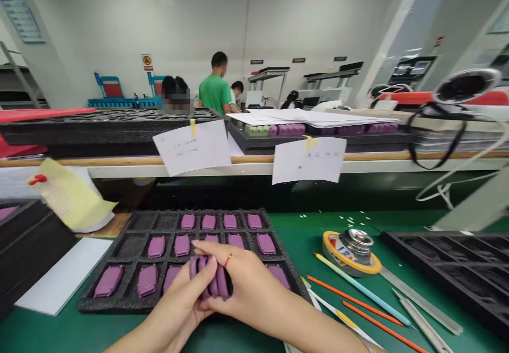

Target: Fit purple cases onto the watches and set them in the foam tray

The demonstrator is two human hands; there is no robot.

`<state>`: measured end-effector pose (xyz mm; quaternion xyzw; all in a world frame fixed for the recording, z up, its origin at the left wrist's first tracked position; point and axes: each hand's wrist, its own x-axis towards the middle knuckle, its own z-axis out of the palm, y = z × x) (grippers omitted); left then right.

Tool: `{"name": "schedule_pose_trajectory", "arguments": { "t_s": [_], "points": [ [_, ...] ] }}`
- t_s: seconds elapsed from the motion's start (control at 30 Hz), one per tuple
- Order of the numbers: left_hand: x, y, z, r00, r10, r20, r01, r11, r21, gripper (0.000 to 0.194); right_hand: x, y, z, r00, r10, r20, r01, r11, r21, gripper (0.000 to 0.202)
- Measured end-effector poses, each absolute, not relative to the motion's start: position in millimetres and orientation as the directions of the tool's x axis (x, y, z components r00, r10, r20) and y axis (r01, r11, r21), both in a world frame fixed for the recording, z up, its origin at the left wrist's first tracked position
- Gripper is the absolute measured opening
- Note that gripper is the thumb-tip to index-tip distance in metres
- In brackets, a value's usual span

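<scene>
Several purple rings or casings (pixel 217 283) are bunched together between my two hands, above the near edge of a black foam tray (pixel 133 220). My left hand (pixel 189 294) is closed on them from the left, its thumb lying across their front. From the right, my right hand (pixel 238 273) wraps round the same purple pieces, with a thin red band on one finger. Rounded purple pieces (pixel 156 247) sit in many of the tray's compartments; a few compartments at its left and back left hold none. My hands hide part of the middle and front rows.
Right of the tray lie a tape roll (pixel 371 265), a metal-topped container (pixel 355 241), orange sticks (pixel 353 297), a blue tool (pixel 369 292) and tweezers (pixel 421 321). Another black tray (pixel 457 273) is far right. White sheets (pixel 66 273) lie left. A shelf edge (pixel 250 168) crosses ahead; people are beyond.
</scene>
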<state>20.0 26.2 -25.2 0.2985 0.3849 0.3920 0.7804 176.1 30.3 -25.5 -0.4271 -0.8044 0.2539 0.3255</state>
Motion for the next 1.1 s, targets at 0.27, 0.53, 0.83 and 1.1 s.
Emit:
{"name": "schedule_pose_trajectory", "arguments": {
  "t_s": [0.27, 0.53, 0.83, 1.1],
  "points": [
    [6.9, 17.5, -3.6, 0.593, 0.755, -0.279, -0.360, 0.559, 0.747, 0.040, 181.9, 25.9, -32.7, -0.418, 0.689, 0.593, 0.179, 0.702, -0.690, 0.106],
    [6.8, 13.2, -3.7, 0.556, 0.787, -0.266, -0.345, 0.510, 0.788, 0.041, 181.9, 24.3, -30.3, -0.412, 0.654, 0.634, 0.132, 0.732, -0.669, 0.107],
    [7.2, 13.1, -2.3, 0.543, 0.801, -0.252, -0.297, 0.463, 0.835, 0.047, 180.5, 22.8, -29.9, -0.418, 0.656, 0.628, 0.123, 0.726, -0.677, 0.108],
    [11.0, 16.2, -23.4, 0.521, 0.838, -0.163, -0.148, 0.277, 0.950, 0.061, 181.7, 24.3, -33.9, -0.425, 0.687, 0.589, 0.055, 0.669, -0.741, 0.109]
  ]
}}
